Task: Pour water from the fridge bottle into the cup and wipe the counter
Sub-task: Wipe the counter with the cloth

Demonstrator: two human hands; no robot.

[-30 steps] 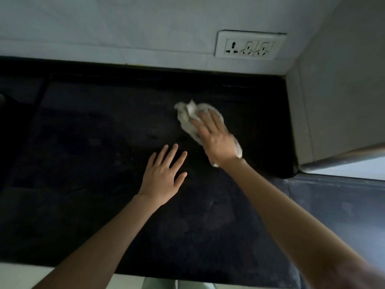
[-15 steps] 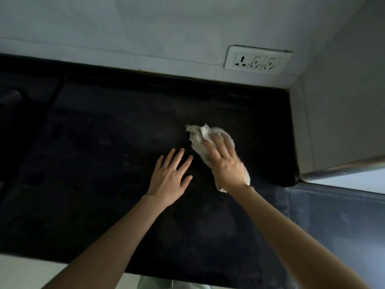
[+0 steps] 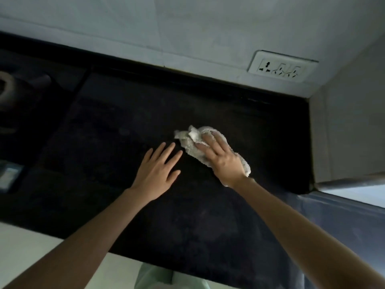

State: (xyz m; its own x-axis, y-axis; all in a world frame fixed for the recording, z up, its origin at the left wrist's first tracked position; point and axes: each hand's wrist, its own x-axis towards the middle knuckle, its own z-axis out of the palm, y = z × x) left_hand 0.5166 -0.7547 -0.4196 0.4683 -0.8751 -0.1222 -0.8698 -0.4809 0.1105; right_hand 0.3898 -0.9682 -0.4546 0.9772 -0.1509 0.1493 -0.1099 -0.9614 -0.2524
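Counter [image 3: 104, 142] is black stone and pretty dim, and the white cloth [image 3: 193, 140] sits right of its middle, pinned flat under the right hand [image 3: 224, 159], which presses down with fingers spread rather than curled around it; a crumpled bit pokes out past the fingertips toward the wall socket [image 3: 281, 68]. Left hand [image 3: 156, 172] lies open and flat, palm down, just beside the cloth without touching it. Compared with half a second ago both hands and the cloth look the same relative to each other, only the view has swung, so the socket sits further right.
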